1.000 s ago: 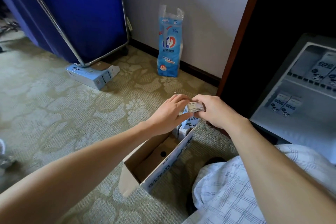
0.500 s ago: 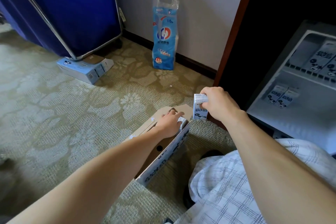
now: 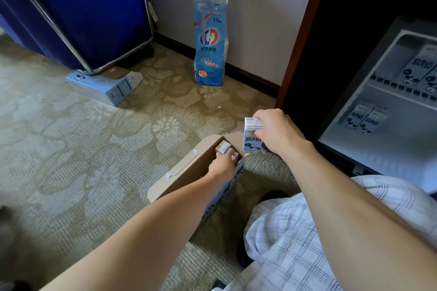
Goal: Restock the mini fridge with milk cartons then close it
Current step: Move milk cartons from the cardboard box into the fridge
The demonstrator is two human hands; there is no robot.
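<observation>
Our right hand [image 3: 276, 132] gripped a milk carton [image 3: 251, 136] upright just above the cardboard box [image 3: 189, 172]. Our left hand [image 3: 223, 164] reached inside, fingers around another carton [image 3: 222, 146]. Fridge [image 3: 390, 106] stood open.

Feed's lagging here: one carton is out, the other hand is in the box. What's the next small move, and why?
Probably close the left hand on a carton in the cardboard box and lift it. The right hand already holds a milk carton clear, and the open mini fridge has shelf room.
</observation>
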